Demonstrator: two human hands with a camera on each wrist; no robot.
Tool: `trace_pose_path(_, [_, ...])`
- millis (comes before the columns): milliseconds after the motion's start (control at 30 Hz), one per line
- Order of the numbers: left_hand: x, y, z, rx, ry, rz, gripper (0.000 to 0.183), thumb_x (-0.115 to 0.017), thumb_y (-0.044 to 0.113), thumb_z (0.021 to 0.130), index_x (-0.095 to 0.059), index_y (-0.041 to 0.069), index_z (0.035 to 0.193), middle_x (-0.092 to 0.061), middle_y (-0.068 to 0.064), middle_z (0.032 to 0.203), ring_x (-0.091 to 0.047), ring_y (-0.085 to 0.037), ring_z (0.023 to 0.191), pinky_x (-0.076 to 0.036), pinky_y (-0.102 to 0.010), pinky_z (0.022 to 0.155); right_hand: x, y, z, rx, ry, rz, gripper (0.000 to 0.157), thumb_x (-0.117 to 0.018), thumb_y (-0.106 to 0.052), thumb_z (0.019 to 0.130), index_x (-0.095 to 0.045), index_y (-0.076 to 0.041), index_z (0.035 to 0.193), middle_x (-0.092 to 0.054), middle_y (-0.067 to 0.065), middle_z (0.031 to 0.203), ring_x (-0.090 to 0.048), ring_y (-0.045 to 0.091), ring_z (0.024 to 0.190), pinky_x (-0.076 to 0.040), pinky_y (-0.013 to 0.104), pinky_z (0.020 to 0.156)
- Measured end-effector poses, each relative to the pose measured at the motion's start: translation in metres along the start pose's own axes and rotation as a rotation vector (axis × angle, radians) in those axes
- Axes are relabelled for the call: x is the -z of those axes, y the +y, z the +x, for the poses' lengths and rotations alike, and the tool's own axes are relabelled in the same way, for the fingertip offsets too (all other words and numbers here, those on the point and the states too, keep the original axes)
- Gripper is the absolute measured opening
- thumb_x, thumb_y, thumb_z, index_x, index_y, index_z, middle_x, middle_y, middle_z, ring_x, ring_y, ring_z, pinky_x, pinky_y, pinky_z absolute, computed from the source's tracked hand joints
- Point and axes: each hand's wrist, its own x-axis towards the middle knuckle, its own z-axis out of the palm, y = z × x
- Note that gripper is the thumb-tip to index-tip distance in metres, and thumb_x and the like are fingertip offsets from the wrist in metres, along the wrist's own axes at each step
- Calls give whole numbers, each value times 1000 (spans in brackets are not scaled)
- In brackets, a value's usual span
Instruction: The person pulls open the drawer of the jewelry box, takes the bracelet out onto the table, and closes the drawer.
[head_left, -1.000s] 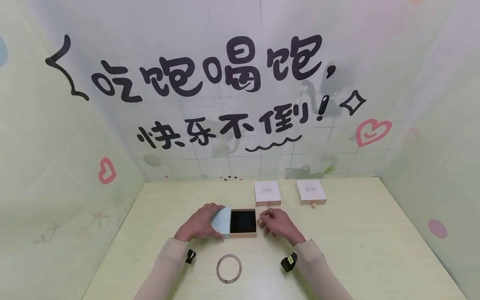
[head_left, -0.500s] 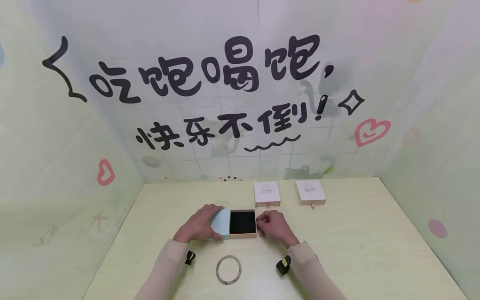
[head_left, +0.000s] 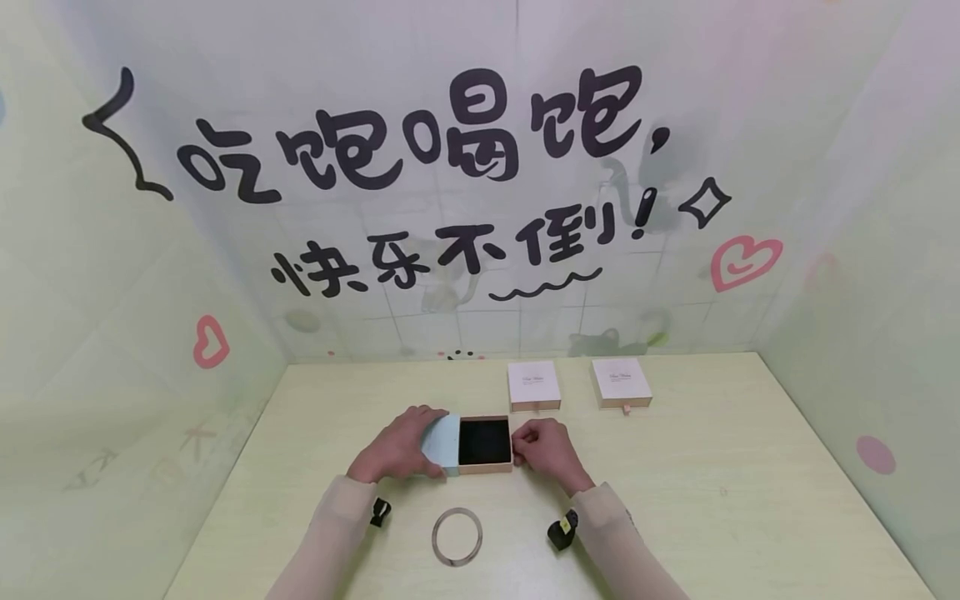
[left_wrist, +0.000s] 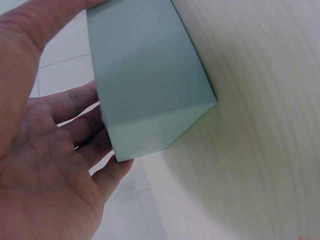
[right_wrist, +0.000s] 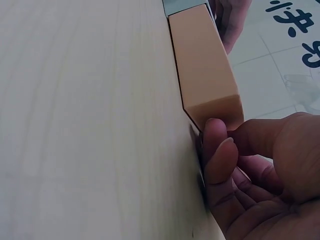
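Between my hands lies a drawer-style gift box with a light blue sleeve (head_left: 442,442) and an orange-brown drawer (right_wrist: 202,57) slid partway out to the right. A black lining (head_left: 484,442) fills the drawer. My left hand (head_left: 400,446) grips the sleeve from the left, thumb on the near side and fingers along the far side. At the drawer's right end, my right hand (head_left: 547,454) pinches with thumb and forefinger close against the end face; the pinched part is hidden by the fingertips. A thin greyish bangle (head_left: 436,537) lies flat on the table in front of the box.
Two white boxes with pinkish sides stand behind: one box (head_left: 534,385) just beyond the drawer, another box (head_left: 622,382) farther right with a small pull tab (head_left: 627,410) at its front. Printed fabric walls (head_left: 517,325) enclose the pale wooden table (head_left: 712,467) at the back and sides.
My right hand has moved slightly left, up to the drawer's end, and its fingers have closed there. My left hand, the box and the bangle have stayed in place.
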Motion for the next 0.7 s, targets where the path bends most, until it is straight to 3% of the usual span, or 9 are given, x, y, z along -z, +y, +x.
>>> trace_pose_path(700, [4, -2, 3, -1, -15, 6, 96, -100, 30, 59, -57, 12, 143, -62, -6, 131, -55, -21, 110, -51, -43, 94, -4, -4, 3, -9, -16, 6, 11, -65, -2, 95, -73, -1, 87, -70, 4, 68, -62, 9, 57, -49, 23, 53])
